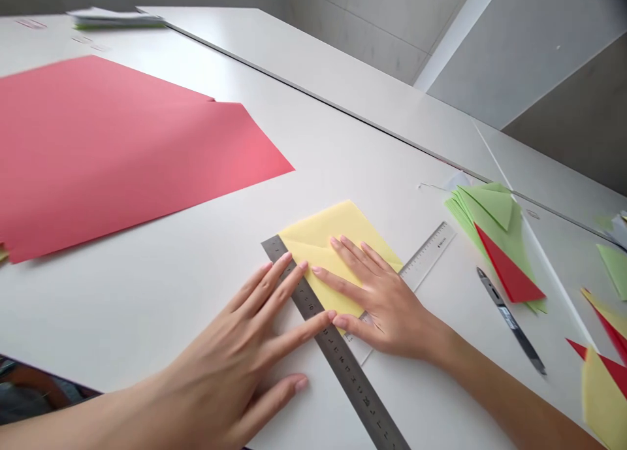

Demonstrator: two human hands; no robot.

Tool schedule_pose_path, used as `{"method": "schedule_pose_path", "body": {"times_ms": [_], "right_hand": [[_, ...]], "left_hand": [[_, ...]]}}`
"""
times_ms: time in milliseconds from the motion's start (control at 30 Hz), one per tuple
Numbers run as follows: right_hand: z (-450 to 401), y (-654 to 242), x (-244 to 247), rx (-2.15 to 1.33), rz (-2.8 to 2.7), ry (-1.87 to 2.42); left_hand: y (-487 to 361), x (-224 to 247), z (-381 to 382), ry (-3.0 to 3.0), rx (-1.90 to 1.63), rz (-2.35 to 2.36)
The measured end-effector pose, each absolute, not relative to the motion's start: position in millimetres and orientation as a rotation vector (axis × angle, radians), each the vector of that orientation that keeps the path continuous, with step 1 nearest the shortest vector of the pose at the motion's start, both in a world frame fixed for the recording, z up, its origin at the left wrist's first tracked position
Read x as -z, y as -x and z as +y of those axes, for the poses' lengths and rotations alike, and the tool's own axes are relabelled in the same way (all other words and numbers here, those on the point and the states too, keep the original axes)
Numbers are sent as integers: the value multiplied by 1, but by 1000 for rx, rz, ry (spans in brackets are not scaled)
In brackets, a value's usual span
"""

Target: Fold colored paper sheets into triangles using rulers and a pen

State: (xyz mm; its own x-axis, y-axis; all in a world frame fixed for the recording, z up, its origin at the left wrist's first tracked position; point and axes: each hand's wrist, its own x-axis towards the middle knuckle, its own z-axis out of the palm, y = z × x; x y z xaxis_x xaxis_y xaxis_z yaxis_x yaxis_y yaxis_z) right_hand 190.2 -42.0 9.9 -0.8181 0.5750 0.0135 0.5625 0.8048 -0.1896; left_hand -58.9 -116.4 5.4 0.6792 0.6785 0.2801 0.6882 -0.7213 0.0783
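Yellow paper [333, 241] lies lower centre on worktop [196, 293], edge under steel ruler [353, 385]. Left hand [220, 352] open, fingertips pressing ruler; right hand [382, 306] flat on paper, no grip (light, thin sheet: pin flat, lift by edge).

Matt yellow paper [313, 238], seemingly brushed steel ruler [357, 385].
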Motion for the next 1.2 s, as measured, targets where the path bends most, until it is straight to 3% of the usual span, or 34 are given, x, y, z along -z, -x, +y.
{"method": "schedule_pose_path", "body": {"times_ms": [1200], "right_hand": [[-46,-191,-4,-197,-2945,909]], "left_hand": [[60,-14,-120,2878,393,-1212]]}}
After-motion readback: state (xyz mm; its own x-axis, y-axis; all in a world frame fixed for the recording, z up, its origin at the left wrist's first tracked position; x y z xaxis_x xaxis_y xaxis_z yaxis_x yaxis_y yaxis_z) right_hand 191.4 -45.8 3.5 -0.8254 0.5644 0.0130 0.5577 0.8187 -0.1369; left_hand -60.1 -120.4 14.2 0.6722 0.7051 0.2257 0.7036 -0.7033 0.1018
